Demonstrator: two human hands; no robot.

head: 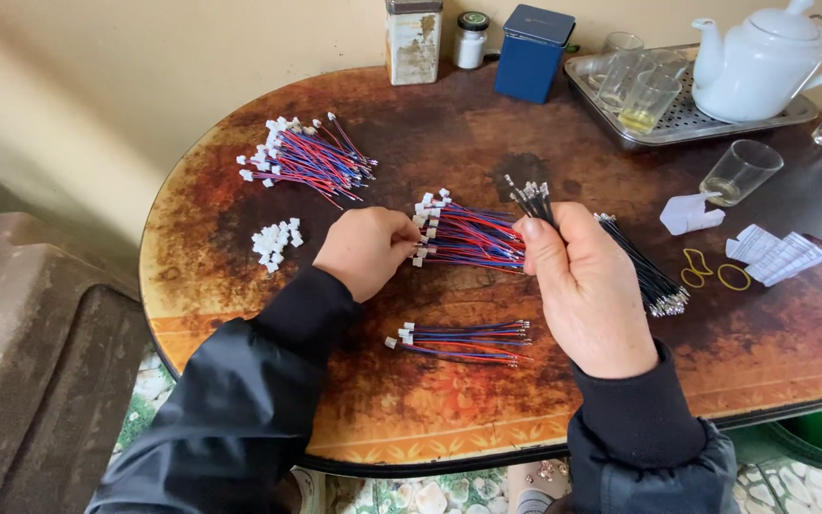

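L hand [365,251] pinched a white connector at the red/blue wire bundle [468,238] mid-table, R hand [587,290] gripped black wires [533,200] w/ fingers pressed together; risk judged: loose grip could let wires slip & mix w/ the bundle.

- A home room is doubling as a workbench: a teapot [771,59] and glasses [646,99] are sitting on a tray [611,122].
- Wire bundles [311,157] are lying across the worn oval table [487,419].
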